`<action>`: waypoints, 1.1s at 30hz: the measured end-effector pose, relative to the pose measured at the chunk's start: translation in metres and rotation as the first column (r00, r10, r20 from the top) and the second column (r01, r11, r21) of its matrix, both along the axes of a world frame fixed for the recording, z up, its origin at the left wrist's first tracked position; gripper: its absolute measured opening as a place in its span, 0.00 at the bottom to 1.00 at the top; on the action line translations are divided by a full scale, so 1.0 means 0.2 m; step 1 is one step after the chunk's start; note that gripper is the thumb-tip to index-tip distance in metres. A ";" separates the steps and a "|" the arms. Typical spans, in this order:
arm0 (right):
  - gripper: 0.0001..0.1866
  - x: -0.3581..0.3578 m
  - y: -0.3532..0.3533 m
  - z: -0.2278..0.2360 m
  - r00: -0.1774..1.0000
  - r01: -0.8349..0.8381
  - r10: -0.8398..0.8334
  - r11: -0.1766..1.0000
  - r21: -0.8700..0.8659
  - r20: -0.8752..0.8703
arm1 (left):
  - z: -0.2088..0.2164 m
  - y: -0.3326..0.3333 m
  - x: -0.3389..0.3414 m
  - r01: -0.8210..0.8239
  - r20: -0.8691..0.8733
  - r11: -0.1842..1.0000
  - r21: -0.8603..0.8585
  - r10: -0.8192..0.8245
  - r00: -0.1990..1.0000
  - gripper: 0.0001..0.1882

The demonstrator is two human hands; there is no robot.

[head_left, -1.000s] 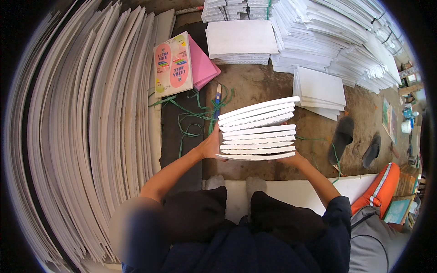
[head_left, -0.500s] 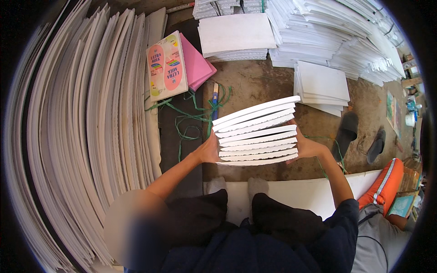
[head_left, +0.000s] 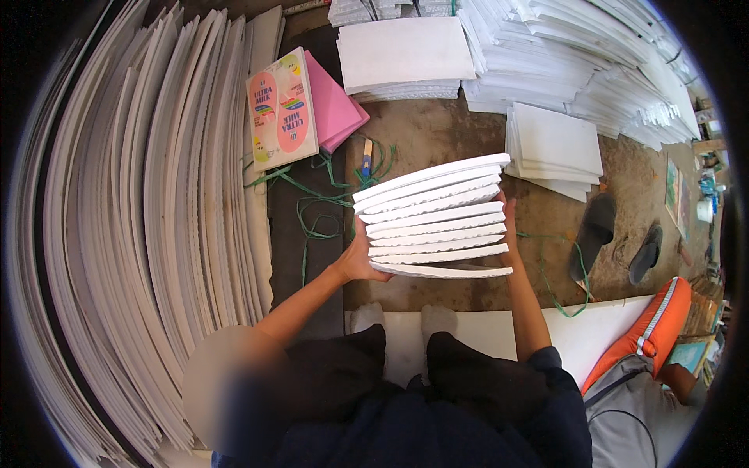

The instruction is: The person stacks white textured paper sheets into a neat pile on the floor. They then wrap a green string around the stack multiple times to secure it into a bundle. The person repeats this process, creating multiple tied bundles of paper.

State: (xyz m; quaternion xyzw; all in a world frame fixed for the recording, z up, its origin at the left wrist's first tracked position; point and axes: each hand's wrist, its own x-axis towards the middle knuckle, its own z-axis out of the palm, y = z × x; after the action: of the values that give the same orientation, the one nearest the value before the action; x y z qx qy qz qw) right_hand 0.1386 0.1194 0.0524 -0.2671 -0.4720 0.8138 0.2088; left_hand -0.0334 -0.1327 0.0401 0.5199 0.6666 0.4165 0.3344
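Observation:
Between my two hands is a stack of several thick white boards (head_left: pixel 437 214), with ragged, wavy edges facing me and narrow gaps between some of them. My left hand (head_left: pixel 360 253) is closed around the left end, its fingers curling under the lowest board. At the right end my right hand (head_left: pixel 509 222) is against the boards' edges, gripping the stack from the side; its fingers are partly hidden behind the boards. The lowest board's right end stands a little apart from those above. The stack is tilted, its right side farther from me.
Tall white sheets (head_left: pixel 179 171) stand at the left. A printed board (head_left: pixel 282 109) lies over pink boards (head_left: pixel 335 101), near green string (head_left: pixel 312 226) and a blue-handled tool (head_left: pixel 367 160). White piles (head_left: pixel 406 54) line the back. Slippers (head_left: pixel 597 226) and a person in grey (head_left: pixel 636 413) are at right.
The stack has shifted slightly left and away from me. My right elbow has come inward, and my right hand has moved up along the stack's end. The lowest board has separated at its right end.

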 end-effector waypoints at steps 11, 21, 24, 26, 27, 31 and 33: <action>0.42 -0.13 -0.03 0.11 0.998 -0.031 0.037 0.994 -0.104 0.058 | -0.11 0.09 -0.10 -0.128 -0.142 0.985 0.118 0.145 0.979 0.74; 0.44 -0.31 0.03 0.22 0.982 -0.069 0.114 0.959 -0.277 0.150 | -0.06 0.14 -0.04 -0.385 0.239 0.911 0.146 0.345 0.908 0.63; 0.44 -0.30 0.09 0.25 0.973 -0.072 0.138 0.944 -0.323 0.186 | 0.01 0.21 -0.09 -0.442 0.459 0.897 0.011 0.389 0.799 0.54; 0.44 -0.27 0.12 0.25 0.966 -0.094 0.167 0.939 -0.331 0.199 | 0.05 0.25 -0.13 -0.411 0.621 0.902 -0.134 0.399 0.675 0.48; 0.45 -0.23 0.12 0.24 0.961 -0.105 0.180 0.939 -0.328 0.209 | 0.08 0.27 -0.11 -0.397 0.683 0.894 -0.208 0.423 0.596 0.44; 0.44 -0.09 -0.02 0.14 0.931 -0.032 0.111 0.974 -0.225 0.348 | 0.08 0.33 -0.08 -0.302 0.784 0.895 -0.329 0.437 0.440 0.40; 0.44 -0.01 -0.07 0.12 0.918 -0.023 0.128 0.962 -0.271 0.376 | 0.04 0.34 -0.07 -0.226 0.799 0.896 -0.383 0.444 0.405 0.41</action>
State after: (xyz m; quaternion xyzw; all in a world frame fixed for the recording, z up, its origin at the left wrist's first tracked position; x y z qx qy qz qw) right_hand 0.1373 0.1062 0.0760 -0.4303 -0.4029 0.8067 0.0420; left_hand -0.0464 -0.0646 0.0475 0.0510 0.5344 0.6055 0.5876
